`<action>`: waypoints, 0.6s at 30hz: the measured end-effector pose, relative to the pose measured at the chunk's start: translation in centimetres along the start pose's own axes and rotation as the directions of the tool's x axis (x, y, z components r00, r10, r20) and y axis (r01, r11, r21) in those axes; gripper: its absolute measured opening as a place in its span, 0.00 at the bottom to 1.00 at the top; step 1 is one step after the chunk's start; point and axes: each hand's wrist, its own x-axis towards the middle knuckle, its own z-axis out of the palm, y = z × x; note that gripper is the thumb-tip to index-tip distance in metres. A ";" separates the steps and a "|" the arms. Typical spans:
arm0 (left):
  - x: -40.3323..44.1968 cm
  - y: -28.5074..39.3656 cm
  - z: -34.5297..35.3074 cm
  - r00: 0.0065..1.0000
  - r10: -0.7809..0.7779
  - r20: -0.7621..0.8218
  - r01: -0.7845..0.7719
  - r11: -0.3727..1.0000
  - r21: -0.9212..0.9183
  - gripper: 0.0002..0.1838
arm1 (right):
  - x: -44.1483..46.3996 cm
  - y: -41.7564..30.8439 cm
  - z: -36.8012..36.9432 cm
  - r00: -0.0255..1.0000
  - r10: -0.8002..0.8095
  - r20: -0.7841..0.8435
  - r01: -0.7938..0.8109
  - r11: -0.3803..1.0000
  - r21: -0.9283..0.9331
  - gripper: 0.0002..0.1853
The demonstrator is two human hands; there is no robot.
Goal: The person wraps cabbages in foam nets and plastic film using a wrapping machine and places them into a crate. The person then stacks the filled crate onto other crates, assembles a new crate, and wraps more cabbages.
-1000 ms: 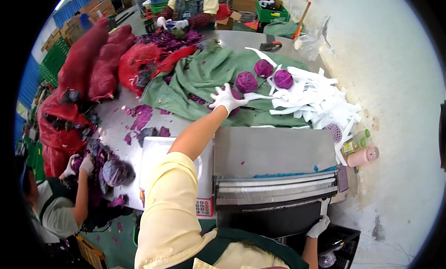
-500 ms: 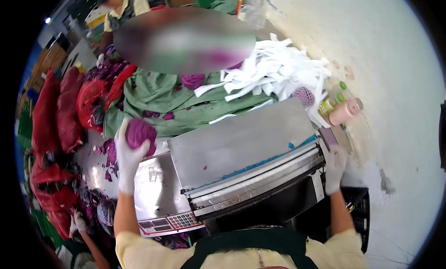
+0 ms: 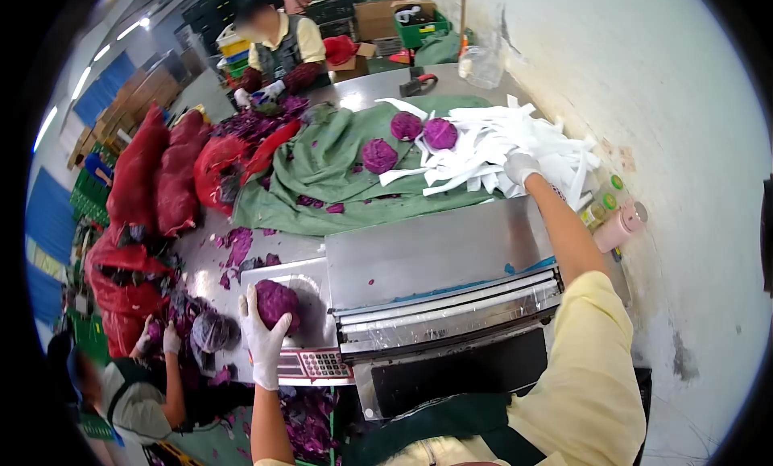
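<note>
My left hand (image 3: pixel 264 345), in a white glove, is closed around the near left side of a red cabbage (image 3: pixel 278 303). That cabbage is on the steel pan of a digital scale (image 3: pixel 310 277), whose red keypad faces me. Beyond the steel-topped film wrapping machine (image 3: pixel 435 237), my gloved right hand (image 3: pixel 522 168) reaches into a pile of white foam net sleeves (image 3: pixel 475 136). Its fingers curl onto a sleeve, their tips partly hidden. Three more red cabbages, one of them the nearest (image 3: pixel 379 155), lie by the pile on a green cloth (image 3: pixel 322 164).
Red mesh sacks (image 3: pixel 145 176) line the left side, with loose purple leaves (image 3: pixel 237 245) nearby. One co-worker (image 3: pixel 141 393) handles a cabbage at lower left; another (image 3: pixel 286 47) works at the far end. A pink bottle (image 3: pixel 620 227) stands by the right wall.
My left hand has brought the cabbage down toward me onto the scale. My right hand has left the machine's right end and moved forward to the foam sleeves. The view has shifted.
</note>
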 end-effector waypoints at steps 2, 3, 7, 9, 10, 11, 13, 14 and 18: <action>-0.8 0.1 0.0 0.999 -0.002 -0.048 0.002 1.000 -0.003 0.48 | -4.1 -1.3 -3.2 0.989 -0.145 0.009 0.145 0.987 0.070 0.17; -1.0 0.2 -0.1 0.998 -0.003 -0.068 0.004 1.000 0.008 0.48 | -7.4 -2.0 -5.5 0.963 -0.270 0.009 0.265 0.953 0.147 0.18; -2.5 8.5 -0.5 0.960 0.169 -0.221 -0.164 0.986 0.042 0.42 | -22.9 -4.5 -12.0 0.837 -0.337 -0.430 0.517 0.745 0.422 0.13; -3.3 16.7 -0.6 0.930 0.344 -0.127 -0.360 0.921 -0.148 0.39 | -28.8 -5.2 -12.6 0.791 -0.459 -0.405 0.611 0.554 0.565 0.13; -4.1 20.3 -0.6 0.907 0.415 -0.078 -0.421 0.874 -0.244 0.38 | -31.1 -5.6 -12.7 0.764 -0.530 -0.368 0.628 0.478 0.614 0.13; -5.0 23.1 -0.3 0.892 0.451 -0.030 -0.433 0.834 -0.343 0.37 | -33.2 -5.9 -12.6 0.729 -0.598 -0.333 0.632 0.400 0.664 0.13; -7.4 25.6 2.2 0.905 0.423 0.039 -0.331 0.760 -0.560 0.33 | -35.5 -5.7 -12.4 0.691 -0.679 -0.246 0.579 0.318 0.751 0.14; -8.2 25.2 2.8 0.913 0.409 0.015 -0.332 0.761 -0.557 0.33 | -36.7 -5.6 -12.6 0.673 -0.689 -0.268 0.636 0.355 0.685 0.15; -11.1 26.0 2.2 0.899 0.412 0.146 -0.312 0.839 -0.447 0.23 | -39.8 -4.3 -12.4 0.690 -0.681 -0.246 0.576 0.311 0.756 0.21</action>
